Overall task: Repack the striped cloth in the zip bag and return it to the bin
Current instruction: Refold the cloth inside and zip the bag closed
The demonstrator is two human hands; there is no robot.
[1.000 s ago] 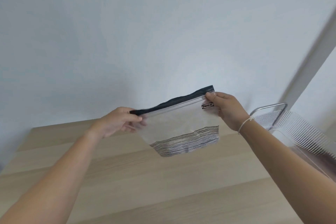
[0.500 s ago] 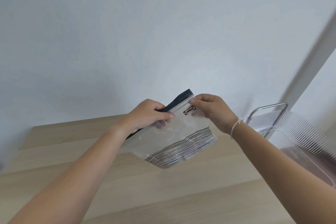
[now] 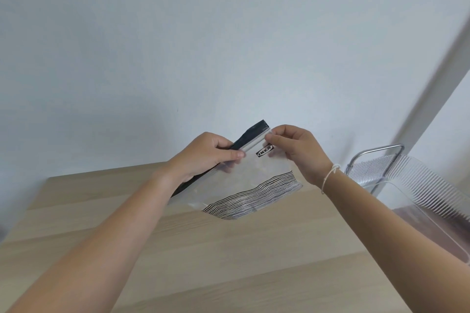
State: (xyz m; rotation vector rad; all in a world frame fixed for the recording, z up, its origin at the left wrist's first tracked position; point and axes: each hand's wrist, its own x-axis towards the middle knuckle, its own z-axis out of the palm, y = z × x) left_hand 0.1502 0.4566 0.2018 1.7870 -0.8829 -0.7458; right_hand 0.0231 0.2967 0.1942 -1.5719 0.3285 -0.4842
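Bench [image 3: 178,249] boards lie nearest. Above them both hands pinch the zip bag [image 3: 244,180] along its dark seal: left hand [image 3: 206,157] mid-strip, right hand [image 3: 297,150] at the corner. Striped cloth [image 3: 254,201] sits inside (bottom end). Clear bin [image 3: 419,185] stands rightward, apart.

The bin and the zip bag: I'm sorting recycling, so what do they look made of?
Bin: clear ribbed plastic by the look, with a dull metal handle. Zip bag: thin, glossy see-through plastic film, dark strip along its mouth; the striped cloth shows through it.
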